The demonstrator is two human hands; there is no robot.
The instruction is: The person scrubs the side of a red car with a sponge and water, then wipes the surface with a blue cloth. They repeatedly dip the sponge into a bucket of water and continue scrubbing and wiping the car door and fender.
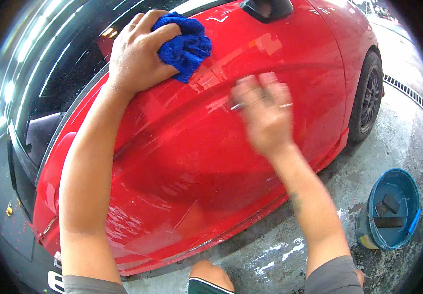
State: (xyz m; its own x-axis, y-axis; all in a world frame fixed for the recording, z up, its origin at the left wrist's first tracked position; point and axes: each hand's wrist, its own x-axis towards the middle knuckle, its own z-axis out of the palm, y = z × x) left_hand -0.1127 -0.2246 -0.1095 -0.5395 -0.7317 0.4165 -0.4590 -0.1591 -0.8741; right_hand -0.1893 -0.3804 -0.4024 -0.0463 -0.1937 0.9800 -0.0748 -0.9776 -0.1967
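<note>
My left hand is closed around a crumpled blue cloth at the upper edge of the red car's door panel. Farther right, my right hand lies against the same panel, blurred by motion. Thin pale edges show at both sides of its fingers, so it seems to press on a small flat thing whose kind I cannot make out. Wet streaks and lighter smeared patches mark the red paint around both hands.
A blue bucket with water and dark blocks stands on the wet concrete floor at the right. Above are a side mirror and dark window glass. A wheel and floor drain lie beyond.
</note>
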